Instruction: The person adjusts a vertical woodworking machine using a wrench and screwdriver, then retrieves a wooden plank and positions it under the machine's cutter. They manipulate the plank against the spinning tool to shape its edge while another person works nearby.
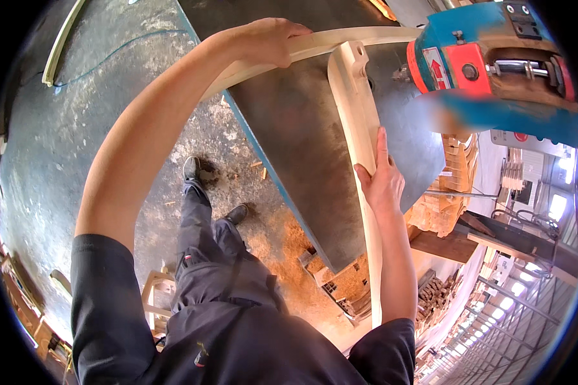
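My left hand [270,43] is closed over a long, pale, curved wooden piece [347,36] lying across the far part of the dark metal table [289,135]. That piece runs right, toward the blue and red machine [459,64], and its other end passes under my left forearm. My right hand [384,183] grips a second shaped wooden piece [356,106], with thumb and forefinger along its sides. The far end of this second piece has a notched, rounded head, close to the curved piece; its near end reaches back beside my right forearm.
The machine's chuck [402,73] points left, close to the second piece's head. A stack of shaped wooden parts [453,183] stands beyond the table's right side. Wood shavings and a crate of offcuts [347,292] lie below the near corner. A thin cable [119,48] crosses the floor.
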`<state>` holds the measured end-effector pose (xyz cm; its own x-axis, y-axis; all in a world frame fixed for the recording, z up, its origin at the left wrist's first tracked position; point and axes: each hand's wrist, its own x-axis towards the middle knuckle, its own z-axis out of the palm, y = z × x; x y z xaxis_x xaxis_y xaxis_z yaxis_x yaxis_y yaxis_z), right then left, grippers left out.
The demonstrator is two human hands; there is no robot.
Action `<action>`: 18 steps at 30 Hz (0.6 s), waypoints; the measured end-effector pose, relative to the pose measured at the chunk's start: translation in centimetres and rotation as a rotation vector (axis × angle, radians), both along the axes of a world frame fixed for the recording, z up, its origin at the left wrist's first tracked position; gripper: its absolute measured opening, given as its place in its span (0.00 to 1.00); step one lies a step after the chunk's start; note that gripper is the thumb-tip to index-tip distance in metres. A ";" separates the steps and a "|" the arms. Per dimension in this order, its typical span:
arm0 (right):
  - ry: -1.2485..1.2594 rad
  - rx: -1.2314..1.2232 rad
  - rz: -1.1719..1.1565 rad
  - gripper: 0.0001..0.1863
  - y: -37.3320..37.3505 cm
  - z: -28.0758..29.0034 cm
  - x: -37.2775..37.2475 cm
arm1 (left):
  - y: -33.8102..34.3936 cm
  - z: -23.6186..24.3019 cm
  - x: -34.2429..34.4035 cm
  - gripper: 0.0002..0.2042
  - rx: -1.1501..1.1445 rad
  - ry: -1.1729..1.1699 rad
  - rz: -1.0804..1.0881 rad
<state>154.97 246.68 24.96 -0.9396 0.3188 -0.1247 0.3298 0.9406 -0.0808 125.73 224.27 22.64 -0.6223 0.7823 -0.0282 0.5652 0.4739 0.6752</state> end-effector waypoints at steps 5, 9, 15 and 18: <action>0.042 0.013 0.098 0.57 1.3 -0.4 -0.6 | 0.1 -0.5 -0.4 0.39 0.022 -0.049 0.023; 0.068 0.051 0.146 0.57 1.9 -0.4 -0.8 | 0.2 0.2 0.5 0.38 -0.005 -0.053 0.061; 0.092 0.019 0.169 0.57 3.6 0.0 -1.5 | -0.1 -0.3 1.0 0.36 0.061 -0.063 0.079; 0.079 0.025 0.162 0.57 3.8 0.0 -1.3 | -0.1 0.4 1.1 0.34 0.024 -0.152 0.084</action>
<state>153.64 250.47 24.94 -0.9855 0.1644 -0.0426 0.1673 0.9830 -0.0763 126.86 224.20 23.07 -0.6754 0.7294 -0.1088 0.4150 0.4978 0.7616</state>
